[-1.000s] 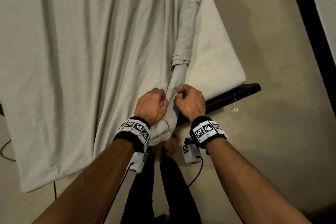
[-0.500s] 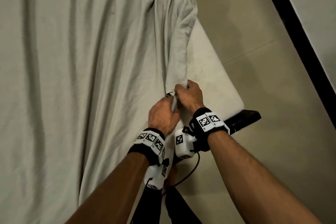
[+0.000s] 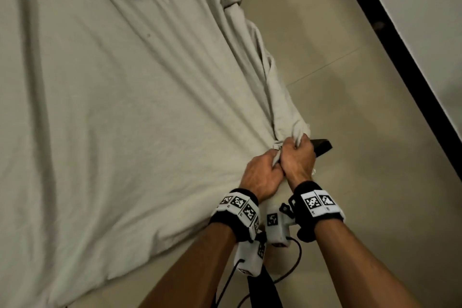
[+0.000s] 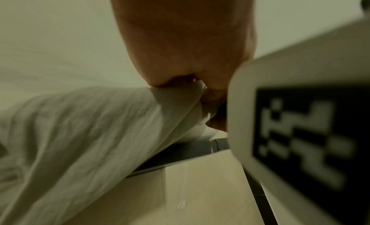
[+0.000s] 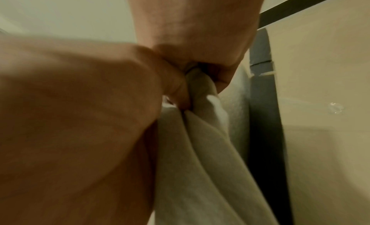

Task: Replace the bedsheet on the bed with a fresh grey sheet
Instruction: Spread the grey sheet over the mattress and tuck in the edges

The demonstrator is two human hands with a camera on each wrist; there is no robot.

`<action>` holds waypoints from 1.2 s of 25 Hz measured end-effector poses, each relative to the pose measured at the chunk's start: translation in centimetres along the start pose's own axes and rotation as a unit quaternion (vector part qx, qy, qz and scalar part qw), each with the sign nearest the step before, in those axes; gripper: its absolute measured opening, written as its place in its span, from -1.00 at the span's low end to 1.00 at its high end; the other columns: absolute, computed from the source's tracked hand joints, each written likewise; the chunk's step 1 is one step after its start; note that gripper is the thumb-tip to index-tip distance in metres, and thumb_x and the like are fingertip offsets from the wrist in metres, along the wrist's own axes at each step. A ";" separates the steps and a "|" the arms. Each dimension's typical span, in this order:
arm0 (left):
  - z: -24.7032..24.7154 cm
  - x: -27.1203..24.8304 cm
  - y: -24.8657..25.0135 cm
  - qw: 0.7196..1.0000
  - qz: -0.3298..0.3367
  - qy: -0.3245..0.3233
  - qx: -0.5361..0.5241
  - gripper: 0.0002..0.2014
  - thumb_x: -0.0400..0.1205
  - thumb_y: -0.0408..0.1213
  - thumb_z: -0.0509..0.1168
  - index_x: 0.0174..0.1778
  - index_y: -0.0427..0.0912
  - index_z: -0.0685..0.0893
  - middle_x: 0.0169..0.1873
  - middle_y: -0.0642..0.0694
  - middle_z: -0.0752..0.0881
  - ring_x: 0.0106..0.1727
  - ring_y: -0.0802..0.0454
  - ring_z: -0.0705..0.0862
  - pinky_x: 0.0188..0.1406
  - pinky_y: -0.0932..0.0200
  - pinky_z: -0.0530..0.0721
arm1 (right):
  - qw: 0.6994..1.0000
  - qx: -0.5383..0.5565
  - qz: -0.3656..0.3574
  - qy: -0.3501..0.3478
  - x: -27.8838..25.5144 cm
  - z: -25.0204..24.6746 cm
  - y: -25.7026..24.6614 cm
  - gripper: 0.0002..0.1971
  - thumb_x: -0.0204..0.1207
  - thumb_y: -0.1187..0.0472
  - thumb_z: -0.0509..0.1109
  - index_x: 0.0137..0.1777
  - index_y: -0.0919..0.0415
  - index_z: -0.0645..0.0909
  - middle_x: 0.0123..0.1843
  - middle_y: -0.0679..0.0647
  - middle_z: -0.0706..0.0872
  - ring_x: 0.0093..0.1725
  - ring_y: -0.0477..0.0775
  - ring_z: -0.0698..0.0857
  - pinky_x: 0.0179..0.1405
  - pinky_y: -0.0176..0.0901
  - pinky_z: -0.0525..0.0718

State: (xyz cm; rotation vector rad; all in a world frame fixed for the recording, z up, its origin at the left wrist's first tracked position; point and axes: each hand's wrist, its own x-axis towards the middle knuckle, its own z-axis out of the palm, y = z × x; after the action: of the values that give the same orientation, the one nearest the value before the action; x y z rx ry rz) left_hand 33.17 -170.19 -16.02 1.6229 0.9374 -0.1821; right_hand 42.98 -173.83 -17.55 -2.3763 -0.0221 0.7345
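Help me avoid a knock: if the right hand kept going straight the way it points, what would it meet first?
Probably the dark bed frame corner just past the right hand, which holds the grey sheet; depth is unclear.

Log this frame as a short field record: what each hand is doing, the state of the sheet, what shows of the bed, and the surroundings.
left hand: left hand grips a bunched corner of the grey sheet
right hand: right hand grips the same bunch, touching the left
sheet: spread over the bed, creased toward the grip, one edge folded back at the top
bed: dark frame corner shows beyond the hands
surroundings: tiled floor
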 end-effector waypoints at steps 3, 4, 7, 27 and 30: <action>3.9 -0.6 1.5 1.000 -0.002 -0.002 -0.003 -0.65 0.60 -0.19 0.14 0.23 -0.20 0.65 0.09 -0.27 0.80 0.11 -0.29 0.71 0.05 0.00 0.58 | 0.999 -0.007 -0.031 0.020 1.0 -3.2 2.6 -0.85 0.66 0.21 0.28 0.05 0.28 0.62 -0.06 0.22 0.77 -0.04 0.30 0.75 0.03 0.08 0.70; 5.4 -0.9 2.0 1.000 -0.001 -0.002 0.002 -0.71 0.64 -0.25 0.17 0.22 -0.20 0.64 0.09 -0.27 0.79 0.11 -0.28 0.70 0.03 0.03 0.55 | 0.999 -0.010 -0.041 0.026 1.2 -4.3 3.6 -0.84 0.64 0.21 0.28 0.07 0.27 0.64 -0.02 0.25 0.80 -0.02 0.32 0.76 0.08 0.14 0.73; 8.9 -1.7 2.5 1.000 0.004 -0.004 0.019 -0.78 0.65 -0.34 0.21 0.18 -0.21 0.63 0.08 -0.26 0.76 0.09 -0.27 0.68 0.00 0.05 0.51 | 0.999 -0.013 -0.046 0.023 1.3 -6.9 6.3 -0.86 0.62 0.23 0.29 0.01 0.28 0.63 -0.05 0.26 0.80 -0.05 0.33 0.75 0.04 0.15 0.73; 14.0 0.6 5.9 1.000 -0.004 0.017 0.012 -0.78 0.51 -0.34 0.27 0.00 -0.06 0.74 -0.05 -0.01 0.75 -0.02 0.02 0.70 0.10 -0.05 0.74 | 0.993 0.005 -0.052 0.103 6.6 -14.2 7.7 -0.76 0.51 0.33 0.39 0.12 0.14 0.77 0.05 0.08 0.83 -0.01 0.08 0.76 0.00 -0.27 0.57; 12.5 1.8 6.1 0.995 0.010 0.085 0.054 -0.86 0.58 -0.27 0.27 -0.03 -0.11 0.72 -0.04 -0.06 0.74 -0.01 -0.03 0.69 0.11 -0.05 0.71 | 0.987 0.002 -0.107 0.117 5.5 -13.1 7.1 -0.78 0.46 0.30 0.45 0.08 0.11 0.78 0.07 0.04 0.81 -0.03 0.00 0.75 0.06 -0.13 0.70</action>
State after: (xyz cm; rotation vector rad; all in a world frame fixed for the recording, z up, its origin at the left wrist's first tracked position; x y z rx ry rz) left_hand 42.94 -180.26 -16.13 1.7687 1.0566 -0.0831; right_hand 53.18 -186.00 -16.13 -2.3947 -0.1740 0.3506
